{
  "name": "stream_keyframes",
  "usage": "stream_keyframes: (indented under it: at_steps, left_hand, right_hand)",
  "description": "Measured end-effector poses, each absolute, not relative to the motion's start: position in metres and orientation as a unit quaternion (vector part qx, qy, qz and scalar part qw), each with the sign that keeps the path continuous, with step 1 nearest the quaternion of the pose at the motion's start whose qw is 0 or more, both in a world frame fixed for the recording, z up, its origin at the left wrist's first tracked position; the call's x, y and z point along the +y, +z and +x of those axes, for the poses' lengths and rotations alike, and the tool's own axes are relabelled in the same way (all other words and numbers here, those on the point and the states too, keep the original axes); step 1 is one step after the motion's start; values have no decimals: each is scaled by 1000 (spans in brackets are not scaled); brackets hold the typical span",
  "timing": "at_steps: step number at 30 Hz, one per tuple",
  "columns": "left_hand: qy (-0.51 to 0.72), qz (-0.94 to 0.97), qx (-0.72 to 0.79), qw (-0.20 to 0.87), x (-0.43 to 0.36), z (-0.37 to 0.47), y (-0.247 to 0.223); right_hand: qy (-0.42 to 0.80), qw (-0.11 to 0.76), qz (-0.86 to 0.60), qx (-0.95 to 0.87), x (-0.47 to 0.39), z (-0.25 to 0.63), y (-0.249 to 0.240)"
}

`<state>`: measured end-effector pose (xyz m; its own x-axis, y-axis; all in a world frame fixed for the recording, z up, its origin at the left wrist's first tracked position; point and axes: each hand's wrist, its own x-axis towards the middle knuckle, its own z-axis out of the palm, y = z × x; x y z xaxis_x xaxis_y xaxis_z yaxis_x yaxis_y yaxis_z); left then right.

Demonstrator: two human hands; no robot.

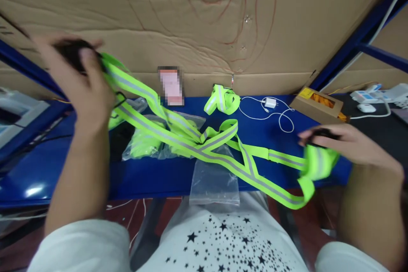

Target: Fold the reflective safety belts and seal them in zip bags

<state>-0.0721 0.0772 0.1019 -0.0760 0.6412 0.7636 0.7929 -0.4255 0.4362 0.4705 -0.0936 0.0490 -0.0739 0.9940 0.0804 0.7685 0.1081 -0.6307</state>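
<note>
A neon yellow-green strap harness (219, 159) with grey reflective stripes stretches between my two hands above the blue table. My left hand (86, 76), raised at the left and blurred, is closed on a black part at the harness's end. At the right, my right hand (347, 142) grips another black part, with a bunched strap section hanging below the fingers. Beneath the straps lies a clear plastic bag (215, 182) at the table's front edge. Bagged neon straps (145, 138) rest on the table left of centre.
A coiled neon strap (223, 99), a white charger (270, 103) with cable and a cardboard box (317, 104) stand along the back of the blue table (172, 182). A phone (171, 87) leans on the cardboard wall (191, 29). Blue frame bars rise at both sides.
</note>
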Motion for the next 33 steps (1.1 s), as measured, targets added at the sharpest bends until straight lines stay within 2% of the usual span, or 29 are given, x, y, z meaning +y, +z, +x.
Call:
stream_keyframes:
  at_steps: [1,3,7,13,17,25,33]
  left_hand:
    - [-456,-729,-504,77,67,-60,98]
    - [-352,-817,-448,84,51,-37,90]
    - [-161,-936,-312,-37,38,3,68]
    - [-18,-932,-332,-145,43,19,50]
    - [18,-932,-313,-181,44,13,54]
    - [41,-938,-323,-121,44,9,44]
    - [-43,-909,-408,-79,50,-3,66]
  right_hand:
    - [236,238,-604,-723,-87,449,48]
    - [156,219,-566,-779,-71,408,41]
    - [103,112,-579,-801,-54,344,16]
    - [58,79,-588,-803,-54,313,-16]
    - [92,96,-613,-778,-49,331,-22]
    - [67,108,-668,-733,-47,383,-27]
    - [58,147,-656,-738,-51,391,-38]
